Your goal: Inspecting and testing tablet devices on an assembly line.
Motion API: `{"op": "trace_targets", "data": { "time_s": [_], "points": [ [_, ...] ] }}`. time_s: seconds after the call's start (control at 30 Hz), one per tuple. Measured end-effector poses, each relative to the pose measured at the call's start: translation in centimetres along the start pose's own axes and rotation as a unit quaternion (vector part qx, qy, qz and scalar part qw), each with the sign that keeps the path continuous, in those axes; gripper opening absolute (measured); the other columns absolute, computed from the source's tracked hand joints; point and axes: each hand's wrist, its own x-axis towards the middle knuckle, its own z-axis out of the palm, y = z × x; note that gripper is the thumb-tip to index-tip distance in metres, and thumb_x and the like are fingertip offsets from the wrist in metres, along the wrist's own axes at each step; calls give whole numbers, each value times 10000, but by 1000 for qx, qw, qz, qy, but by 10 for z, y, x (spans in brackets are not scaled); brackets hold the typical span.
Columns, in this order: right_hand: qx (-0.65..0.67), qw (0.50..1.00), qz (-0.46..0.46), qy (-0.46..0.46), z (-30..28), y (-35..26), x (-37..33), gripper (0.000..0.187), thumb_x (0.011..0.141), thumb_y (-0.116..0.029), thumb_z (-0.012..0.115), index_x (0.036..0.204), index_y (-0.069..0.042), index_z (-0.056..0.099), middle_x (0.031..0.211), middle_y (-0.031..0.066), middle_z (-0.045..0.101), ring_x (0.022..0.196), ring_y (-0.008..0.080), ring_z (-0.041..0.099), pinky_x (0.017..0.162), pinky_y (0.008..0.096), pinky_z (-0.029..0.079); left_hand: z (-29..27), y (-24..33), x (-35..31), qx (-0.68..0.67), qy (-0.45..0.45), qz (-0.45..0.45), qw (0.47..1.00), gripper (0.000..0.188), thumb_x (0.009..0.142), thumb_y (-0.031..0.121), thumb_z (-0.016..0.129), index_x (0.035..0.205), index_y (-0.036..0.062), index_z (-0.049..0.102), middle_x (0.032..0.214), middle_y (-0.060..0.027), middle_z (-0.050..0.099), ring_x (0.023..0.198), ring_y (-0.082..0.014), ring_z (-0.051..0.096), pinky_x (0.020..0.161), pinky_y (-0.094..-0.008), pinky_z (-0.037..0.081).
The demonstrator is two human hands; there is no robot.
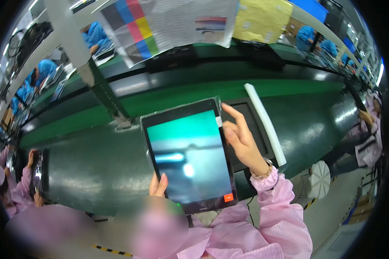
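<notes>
A black tablet (190,155) with a lit screen is tilted up in front of me. Its screen shows a green band over a blurred bluish picture, with a small orange square at the lower right corner. Clear film sticks out round its upper edges. My left hand (158,185) grips the lower left edge, thumb on the front, the other fingers mostly hidden behind. At the upper right edge is my right hand (242,140), fingers bent against the side and the index fingertip by the top corner. A small white tab (219,121) sits on that edge.
A black tray (263,140) lies behind the tablet on the green bench (95,162), a white foam strip (268,127) along its right. Printed sheets (173,26) hang ahead beside a post (80,56). Co-workers sit at left and far right; a white stool (319,179) stands at right.
</notes>
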Motion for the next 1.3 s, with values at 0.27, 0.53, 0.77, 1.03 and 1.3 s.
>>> {"op": "trace_targets", "data": {
  "time_s": [0.27,0.53,0.77,1.03,1.3],
  "points": [
    [-121,985,-43,113,-7,-13,10,317,909,-104,461,1222,-100,514,505,-25,390,478,8,336,459,183,296,-2,-8,-3,14,-35,6,999,385,887,157,493,1220,-30,445,1088,-52,538,951,-132,499,845,-248,380],
    [19,992,-9,123,-7,-1,9,270,861,-25,442,1110,-49,542,550,-44,453,476,2,366,463,179,296,-13,-13,-4,6,-58,35,998,422,888,193,501,1223,-54,432,1097,-103,542,946,-167,529,829,-270,408],
    [263,948,166,63,-6,10,1,177,870,-138,470,987,-57,576,762,-44,550,659,19,494,597,164,385,-11,-6,-2,56,-36,120,991,432,885,202,504,1214,-68,431,1088,-119,545,942,-181,529,838,-289,404],
    [364,921,133,-39,18,-2,-7,297,950,-232,430,1163,-29,470,1073,30,540,993,93,508,860,249,399,-12,10,5,27,1,107,994,392,886,164,497,1209,-53,451,1099,-83,542,976,-149,498,865,-253,362],
    [297,951,75,-28,34,-20,19,265,959,-253,412,1097,-42,495,1023,14,543,963,67,472,864,229,359,-6,39,22,76,11,191,979,389,898,163,489,1220,-50,447,1031,-51,556,870,-98,491,775,-216,367]
  ]
}}
